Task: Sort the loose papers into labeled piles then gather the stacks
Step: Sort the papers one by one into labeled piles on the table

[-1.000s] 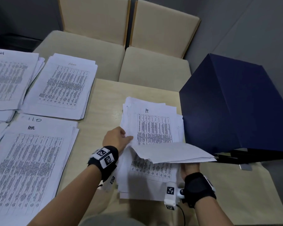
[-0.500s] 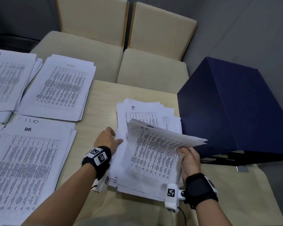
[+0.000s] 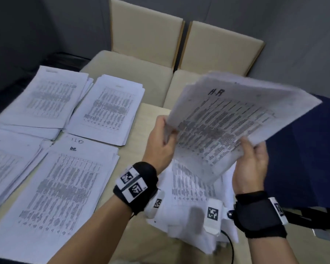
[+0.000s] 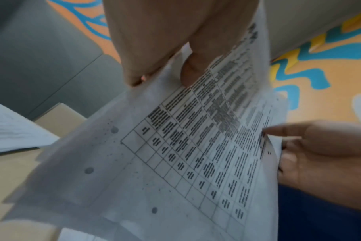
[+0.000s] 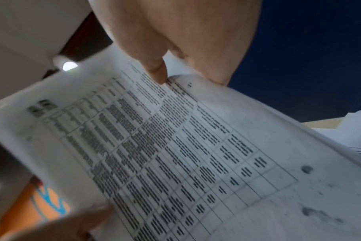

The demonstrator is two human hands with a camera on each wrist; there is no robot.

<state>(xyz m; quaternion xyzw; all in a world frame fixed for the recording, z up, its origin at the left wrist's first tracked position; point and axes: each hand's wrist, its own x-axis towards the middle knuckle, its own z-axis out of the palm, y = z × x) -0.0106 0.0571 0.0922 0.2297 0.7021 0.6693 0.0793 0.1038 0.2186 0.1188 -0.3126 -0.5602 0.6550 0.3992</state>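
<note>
Lifted clear of the loose heap since half a second ago, when it was only being peeled up at the right edge, a sheaf headed "HR" now hangs in the air between both hands, tilted, with its heading at the far end and its long axis running away from the person.

Going from the left: four sorted piles lie flat on the tabletop. Nearest the person sits the HR pile, its handwritten label at the top edge, and a pile marked IT lies further left. Two more piles lie beyond them.

Next comes the left hand, which pinches the sheaf's left edge; the left wrist view shows its thumb on the printed face and the other fingers behind the paper. Under the sheaf, the unsorted heap remains on the tabletop. The right hand holds the near right corner, thumb on top and fingers beneath.

By its heading, the sheaf belongs on the HR pile, which lies down and to the left, closer to the left hand. That hand seems the natural one to carry it across, and the long axes already roughly agree. A dark blue box stands at the far right.
</note>
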